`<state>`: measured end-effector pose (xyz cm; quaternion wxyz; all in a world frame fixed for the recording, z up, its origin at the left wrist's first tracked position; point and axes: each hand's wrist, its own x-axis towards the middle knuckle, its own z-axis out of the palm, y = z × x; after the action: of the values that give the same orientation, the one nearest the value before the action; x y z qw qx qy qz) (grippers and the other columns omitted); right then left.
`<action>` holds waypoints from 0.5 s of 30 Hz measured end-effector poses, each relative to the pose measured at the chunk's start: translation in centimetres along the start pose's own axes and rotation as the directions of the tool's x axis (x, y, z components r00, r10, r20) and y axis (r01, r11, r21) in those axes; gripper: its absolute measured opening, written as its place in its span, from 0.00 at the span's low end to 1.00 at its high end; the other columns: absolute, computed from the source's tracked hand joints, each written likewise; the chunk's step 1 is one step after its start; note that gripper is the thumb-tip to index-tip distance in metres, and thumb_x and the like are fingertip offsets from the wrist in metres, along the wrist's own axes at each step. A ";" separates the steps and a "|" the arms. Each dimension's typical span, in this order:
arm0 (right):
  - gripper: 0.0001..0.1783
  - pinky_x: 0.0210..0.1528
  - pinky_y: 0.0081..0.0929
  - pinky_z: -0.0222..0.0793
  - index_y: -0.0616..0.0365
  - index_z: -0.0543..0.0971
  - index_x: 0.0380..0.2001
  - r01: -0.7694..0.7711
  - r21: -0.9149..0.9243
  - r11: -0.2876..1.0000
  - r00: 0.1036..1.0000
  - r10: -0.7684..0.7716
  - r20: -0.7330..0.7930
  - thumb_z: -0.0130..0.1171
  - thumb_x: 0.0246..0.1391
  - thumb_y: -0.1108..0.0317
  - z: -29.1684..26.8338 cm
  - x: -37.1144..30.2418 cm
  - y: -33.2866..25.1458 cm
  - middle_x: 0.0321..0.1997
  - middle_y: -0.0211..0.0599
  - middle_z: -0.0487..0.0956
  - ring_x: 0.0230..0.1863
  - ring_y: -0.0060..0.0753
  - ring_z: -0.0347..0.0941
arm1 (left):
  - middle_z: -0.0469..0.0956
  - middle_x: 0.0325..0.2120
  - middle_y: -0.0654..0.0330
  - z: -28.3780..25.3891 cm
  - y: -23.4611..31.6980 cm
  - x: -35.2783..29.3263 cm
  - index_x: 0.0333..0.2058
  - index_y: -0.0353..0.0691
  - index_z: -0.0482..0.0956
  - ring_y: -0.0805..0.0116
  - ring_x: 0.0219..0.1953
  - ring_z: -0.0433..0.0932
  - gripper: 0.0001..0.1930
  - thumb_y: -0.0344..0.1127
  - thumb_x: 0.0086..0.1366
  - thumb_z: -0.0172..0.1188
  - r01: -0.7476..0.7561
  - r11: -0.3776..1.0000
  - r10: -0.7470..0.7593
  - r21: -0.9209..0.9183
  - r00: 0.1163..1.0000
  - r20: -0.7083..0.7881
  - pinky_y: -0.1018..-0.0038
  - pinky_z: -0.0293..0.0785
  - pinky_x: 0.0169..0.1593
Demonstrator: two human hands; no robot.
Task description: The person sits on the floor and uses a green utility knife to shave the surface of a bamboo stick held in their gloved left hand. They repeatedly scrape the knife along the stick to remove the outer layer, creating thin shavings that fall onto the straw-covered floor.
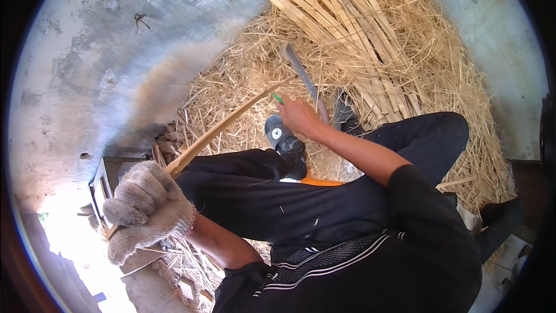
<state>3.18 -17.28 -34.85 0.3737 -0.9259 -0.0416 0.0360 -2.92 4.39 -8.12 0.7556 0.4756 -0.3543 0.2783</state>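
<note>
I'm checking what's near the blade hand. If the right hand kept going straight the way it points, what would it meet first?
The right hand points up and away from the body. It would probably meet the curved blade it grips first, then the loose straw; depth is unclear.

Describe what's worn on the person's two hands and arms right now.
The left hand wears a thick knitted work glove, off-white and grubby, with a pinkish cuff edge. The right hand is bare. Both forearms are uncovered; black sleeves end near the elbows.
</note>
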 end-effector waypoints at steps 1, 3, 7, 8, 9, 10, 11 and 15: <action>0.17 0.37 0.55 0.73 0.63 0.71 0.41 0.041 -0.041 0.998 0.998 -0.043 -0.055 0.46 0.63 0.58 0.0 0.6 0.0 0.28 0.59 0.79 0.32 0.62 0.78 | 0.52 0.07 0.71 -0.1 -0.1 0.2 0.15 0.50 0.58 0.79 0.07 0.50 0.33 0.76 0.54 0.47 -0.016 1.000 0.016 0.006 1.000 0.010 0.81 0.49 0.11; 0.17 0.38 0.54 0.73 0.63 0.71 0.42 -0.046 0.003 0.999 0.999 0.046 0.009 0.46 0.63 0.59 0.2 0.5 0.2 0.29 0.60 0.79 0.34 0.62 0.78 | 0.52 0.06 0.71 -0.4 0.2 -0.1 0.15 0.50 0.58 0.79 0.07 0.50 0.33 0.76 0.54 0.47 -0.014 0.999 0.017 0.042 0.999 -0.049 0.82 0.51 0.11; 0.17 0.38 0.52 0.74 0.63 0.72 0.44 -0.095 0.004 0.995 0.993 0.094 0.073 0.46 0.63 0.59 0.4 0.2 -1.1 0.30 0.60 0.78 0.35 0.62 0.78 | 0.52 0.06 0.70 0.1 0.4 -0.4 0.16 0.49 0.57 0.79 0.07 0.50 0.33 0.76 0.54 0.46 -0.017 0.997 0.025 0.075 0.994 -0.108 0.82 0.51 0.10; 0.17 0.38 0.52 0.74 0.63 0.72 0.44 -0.088 -0.021 0.996 0.994 0.089 0.063 0.46 0.63 0.58 0.5 0.1 -1.0 0.30 0.60 0.78 0.35 0.62 0.78 | 0.52 0.06 0.70 0.3 0.4 -0.5 0.16 0.49 0.57 0.79 0.07 0.49 0.33 0.76 0.54 0.46 -0.015 0.997 0.023 0.070 0.993 -0.118 0.83 0.51 0.10; 0.17 0.38 0.52 0.74 0.63 0.72 0.43 -0.089 -0.017 0.996 0.994 0.090 0.059 0.46 0.63 0.59 0.6 0.4 -0.8 0.30 0.60 0.78 0.35 0.62 0.78 | 0.51 0.06 0.71 0.2 0.5 -0.4 0.16 0.50 0.56 0.79 0.07 0.49 0.34 0.76 0.54 0.46 -0.004 0.997 0.014 0.077 0.992 -0.124 0.83 0.51 0.10; 0.17 0.37 0.51 0.74 0.63 0.72 0.43 -0.086 -0.012 0.996 0.994 0.086 0.059 0.45 0.63 0.59 0.2 0.9 -1.0 0.30 0.60 0.78 0.35 0.62 0.78 | 0.51 0.06 0.71 0.0 0.6 -0.4 0.15 0.50 0.56 0.79 0.07 0.49 0.34 0.76 0.53 0.46 0.005 0.996 0.007 0.090 0.991 -0.133 0.83 0.51 0.10; 0.17 0.37 0.51 0.75 0.63 0.72 0.43 -0.082 -0.007 0.997 0.995 0.082 0.061 0.45 0.63 0.59 -0.1 1.1 -1.4 0.30 0.60 0.78 0.35 0.62 0.78 | 0.51 0.07 0.71 -0.2 0.7 -0.3 0.15 0.50 0.55 0.79 0.07 0.48 0.34 0.77 0.53 0.46 0.015 0.995 0.000 0.102 0.990 -0.142 0.82 0.50 0.10; 0.17 0.38 0.49 0.76 0.65 0.73 0.41 -0.074 -0.058 0.996 0.996 0.077 0.054 0.45 0.63 0.60 0.5 0.7 -2.6 0.32 0.59 0.79 0.36 0.61 0.79 | 0.49 0.07 0.71 -0.4 0.7 -0.3 0.14 0.51 0.52 0.79 0.07 0.47 0.35 0.78 0.52 0.45 0.028 0.990 -0.005 0.138 0.987 -0.161 0.82 0.49 0.10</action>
<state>3.71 -15.01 -33.42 0.3446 -0.9356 -0.0179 0.0749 -3.50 5.01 -8.09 0.7487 0.5064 -0.2682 0.3334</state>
